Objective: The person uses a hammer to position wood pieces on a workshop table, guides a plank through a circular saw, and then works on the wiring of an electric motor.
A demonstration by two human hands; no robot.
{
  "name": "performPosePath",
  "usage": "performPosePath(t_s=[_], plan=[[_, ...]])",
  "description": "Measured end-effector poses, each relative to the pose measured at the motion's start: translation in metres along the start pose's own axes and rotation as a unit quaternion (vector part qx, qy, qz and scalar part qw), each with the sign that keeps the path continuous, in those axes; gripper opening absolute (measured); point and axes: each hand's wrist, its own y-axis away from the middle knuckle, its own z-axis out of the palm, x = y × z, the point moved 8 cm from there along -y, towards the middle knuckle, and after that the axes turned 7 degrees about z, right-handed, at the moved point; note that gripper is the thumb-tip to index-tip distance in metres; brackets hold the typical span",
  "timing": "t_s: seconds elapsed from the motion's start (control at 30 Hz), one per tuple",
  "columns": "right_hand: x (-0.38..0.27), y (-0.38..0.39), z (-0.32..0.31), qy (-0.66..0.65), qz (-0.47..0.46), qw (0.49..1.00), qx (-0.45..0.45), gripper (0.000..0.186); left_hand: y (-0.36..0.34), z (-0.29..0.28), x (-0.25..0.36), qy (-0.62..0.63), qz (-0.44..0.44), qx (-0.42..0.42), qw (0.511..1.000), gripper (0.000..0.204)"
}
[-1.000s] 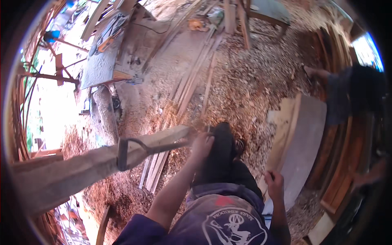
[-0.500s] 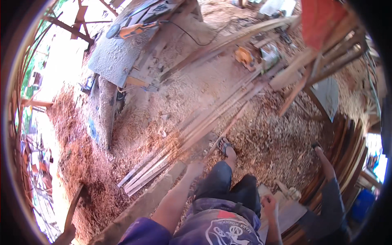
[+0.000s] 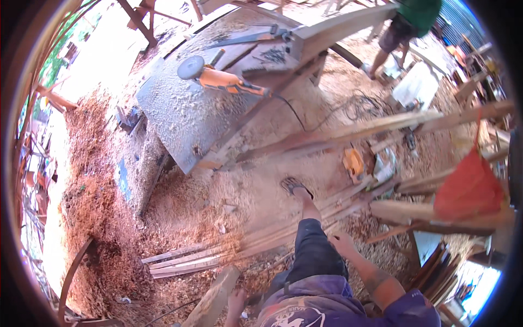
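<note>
My left hand (image 3: pixel 236 301) hangs low beside the end of a thick wooden beam (image 3: pixel 216 297); its fingers are blurred, and I cannot make out whether it touches the beam. My right hand (image 3: pixel 342 245) hangs over my leg and the long thin wood strips (image 3: pixel 188 260), fingers loosely bent and apart, with nothing in them. Ahead, an orange angle grinder (image 3: pixel 226 82) with a grey disc rests on a dusty sheet-topped table (image 3: pixel 174 117). A handsaw (image 3: pixel 239 39) and a heap of nails (image 3: pixel 272 55) are on the same table.
One sandalled foot (image 3: pixel 297 188) stands beyond the strips on sawdust. Long planks (image 3: pixel 348 131) and the grinder's cord (image 3: pixel 291 109) cross ahead. A yellow-orange tool (image 3: pixel 354 163) lies right of centre. A red cloth (image 3: pixel 469 188) hangs at right. Another person (image 3: pixel 406 27) bends at the far right.
I have stepped forward over the strips, and the table with the grinder is nearer. My left hand has swung back, my right hand forward. The other person has come into view.
</note>
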Motion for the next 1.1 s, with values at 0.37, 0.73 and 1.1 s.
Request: performPosePath(t_s=[0.37, 0.73, 1.1], plan=[[-0.307, -0.396, 0.134, 0.109, -0.124, 0.985, -0.054, 0.028, 0.07, 0.122, 0.21, 0.243, -0.293, 0.061, 0.923, 0.03], [-0.367, -0.561, 0.21, 0.136, -0.27, 0.952, 0.045, 0.037, 0.132, 0.275, 0.158, 0.342, -0.375, 0.026, 0.861, 0.034], [-0.363, -0.518, 0.206, 0.094, -0.35, 0.93, 0.057, 0.018, 0.065, 0.246, 0.258, 0.341, -0.277, 0.075, 0.895, 0.03]])
